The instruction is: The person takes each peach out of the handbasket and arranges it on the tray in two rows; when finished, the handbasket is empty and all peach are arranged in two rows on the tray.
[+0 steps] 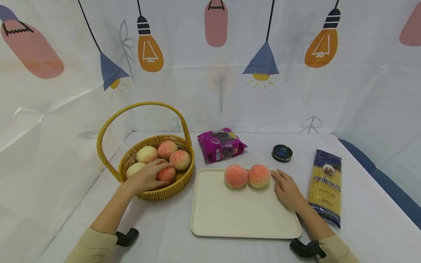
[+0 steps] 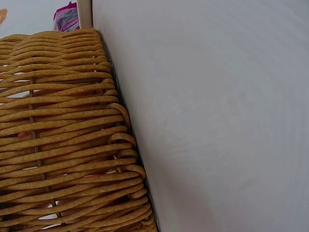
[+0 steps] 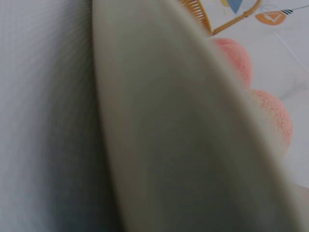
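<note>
In the head view a wicker basket [image 1: 158,193] with a tall handle stands at the left, holding several peaches. Reaching over its near rim, my left hand [image 1: 146,177] grips a reddish peach [image 1: 166,174] between fingers and thumb. Two more peaches, a left one [image 1: 235,176] and a right one [image 1: 259,176], sit side by side at the far edge of a cream tray [image 1: 245,215]. My right hand [image 1: 288,191] lies over the tray's right edge, its fingertips beside the right peach; contact is unclear. Basket weave [image 2: 63,130] fills much of the left wrist view, hiding the fingers.
Behind the tray lie a purple packet [image 1: 222,145] and a round black tin [image 1: 282,153]. A blue and yellow pasta packet [image 1: 325,186] lies right of the right forearm. A printed white sheet [image 1: 197,98] hangs behind the table.
</note>
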Demonstrator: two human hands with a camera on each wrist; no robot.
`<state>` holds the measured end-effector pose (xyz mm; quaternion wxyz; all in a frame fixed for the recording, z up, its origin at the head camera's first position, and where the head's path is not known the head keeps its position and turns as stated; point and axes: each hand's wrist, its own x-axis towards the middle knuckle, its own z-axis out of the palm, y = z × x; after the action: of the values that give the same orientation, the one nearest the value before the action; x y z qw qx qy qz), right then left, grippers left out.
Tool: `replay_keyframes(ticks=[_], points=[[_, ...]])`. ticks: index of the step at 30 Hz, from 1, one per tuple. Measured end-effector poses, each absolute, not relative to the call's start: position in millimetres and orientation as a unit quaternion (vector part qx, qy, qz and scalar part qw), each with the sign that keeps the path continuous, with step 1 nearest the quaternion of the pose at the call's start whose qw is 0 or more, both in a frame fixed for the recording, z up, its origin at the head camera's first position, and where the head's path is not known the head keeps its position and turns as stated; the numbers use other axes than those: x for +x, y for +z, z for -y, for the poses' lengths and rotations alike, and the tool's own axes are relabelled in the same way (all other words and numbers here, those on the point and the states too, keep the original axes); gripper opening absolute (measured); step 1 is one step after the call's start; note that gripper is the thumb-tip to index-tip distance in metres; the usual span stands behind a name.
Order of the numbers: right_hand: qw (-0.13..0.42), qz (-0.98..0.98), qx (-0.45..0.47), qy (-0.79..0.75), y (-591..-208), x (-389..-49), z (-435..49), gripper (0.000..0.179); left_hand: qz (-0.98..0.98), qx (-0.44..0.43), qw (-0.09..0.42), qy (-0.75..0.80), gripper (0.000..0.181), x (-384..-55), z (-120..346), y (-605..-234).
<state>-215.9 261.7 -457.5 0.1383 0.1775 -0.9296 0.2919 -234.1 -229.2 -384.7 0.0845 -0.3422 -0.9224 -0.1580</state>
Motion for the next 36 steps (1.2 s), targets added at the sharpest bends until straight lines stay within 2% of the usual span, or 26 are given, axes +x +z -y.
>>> replay_keyframes(ticks=[22,28,36], points=[[0.146,0.926,0.189,0.293,-457.4,-218.2,-262.7,0.036,0.918,-0.329,0.111,-0.191,0.051,-225.2,231.6,-369.1],[0.154,0.928,0.189,0.283,-457.7,-217.6,-264.3,0.036,0.912,-0.322,0.167,-0.190,0.055,-225.7,223.7,-358.6],[0.136,0.928,0.177,0.299,-457.1,-215.9,-262.0,0.037,0.896,-0.325,0.242,-0.181,0.058,-223.0,208.3,-347.3]])
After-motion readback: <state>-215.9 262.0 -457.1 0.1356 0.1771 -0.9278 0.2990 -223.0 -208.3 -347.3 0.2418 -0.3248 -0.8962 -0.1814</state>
